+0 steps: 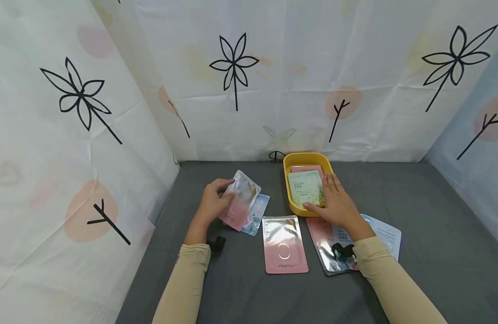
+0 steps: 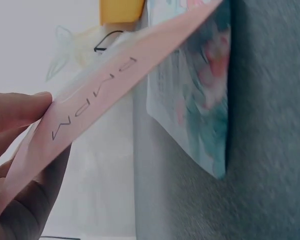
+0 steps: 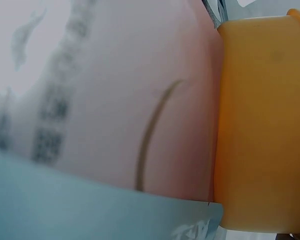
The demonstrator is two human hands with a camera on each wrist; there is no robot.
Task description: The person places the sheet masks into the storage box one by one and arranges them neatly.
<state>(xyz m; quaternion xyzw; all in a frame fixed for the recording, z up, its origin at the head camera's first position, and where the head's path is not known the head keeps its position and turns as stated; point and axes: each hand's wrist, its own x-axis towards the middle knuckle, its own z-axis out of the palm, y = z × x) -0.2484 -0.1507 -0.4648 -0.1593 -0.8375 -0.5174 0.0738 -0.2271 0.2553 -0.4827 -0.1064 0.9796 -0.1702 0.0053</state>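
My left hand [image 1: 217,199] pinches a pink and silver sheet mask packet [image 1: 242,198] between thumb and fingers, its top raised. Under it, a blue flowered packet [image 1: 257,213] lies on the table; in the left wrist view that flowered packet [image 2: 205,100] stands close behind the pink one. My right hand [image 1: 337,204] rests with straight fingers over the right side of a yellow basket [image 1: 290,198]. Its thumb touches a green and white packet [image 1: 305,186] inside, which covers most of a pink packet [image 1: 313,169]. The right fingertips are out of the right wrist view.
A pink and silver packet [image 1: 285,252] lies flat at the middle of the grey table [image 1: 240,292]. To its right, overlapping packets [image 1: 325,247] lie partly under my right wrist, a pale blue one [image 1: 388,234] among them. A patterned cloth wall [image 1: 289,81] stands behind.
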